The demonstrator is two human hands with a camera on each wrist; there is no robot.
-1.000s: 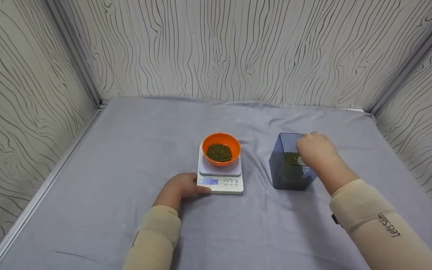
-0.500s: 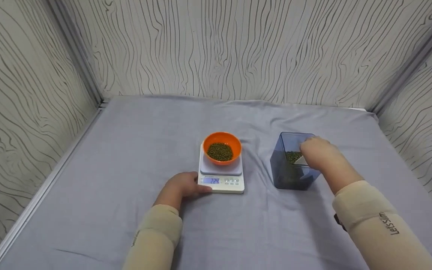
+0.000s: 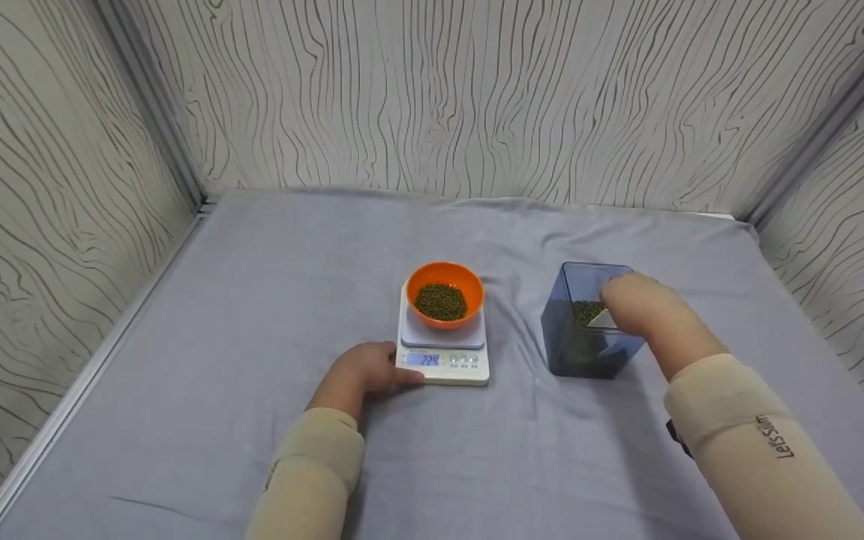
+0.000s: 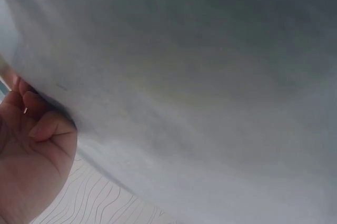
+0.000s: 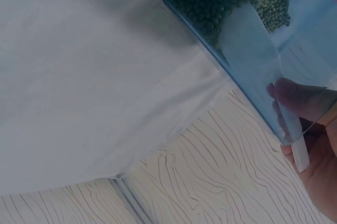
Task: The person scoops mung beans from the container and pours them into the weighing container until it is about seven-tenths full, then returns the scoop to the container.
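In the head view, a grey cloth (image 3: 252, 300) covers the tabletop. The white scale (image 3: 443, 376) sits about midway between the tabletop's left and right edges, well apart from its back edge. On the scale is an orange bowl (image 3: 471, 289) with small green beans (image 3: 441, 302) in the bottom. The little screen (image 3: 423, 360) looks like it says 224. The left hand (image 3: 368, 367) grips the scale's front left corner, with the thumb on the front edge and the fingers at the left side. A tall, see-through blue box (image 3: 574, 352) stands upright, nearer the tabletop's right edge, with more green beans (image 3: 587, 312) in it. The right hand (image 3: 638, 304) is at the box's top and holds a white scoop (image 3: 601, 320) that dips inside.

In the left wrist view, the left hand's fingers are bent in. What they hold is hard to see here.

In the right wrist view, the right hand is closed round the scoop's handle, thumb on top. The scoop's flat end is in the box, touching the beans.
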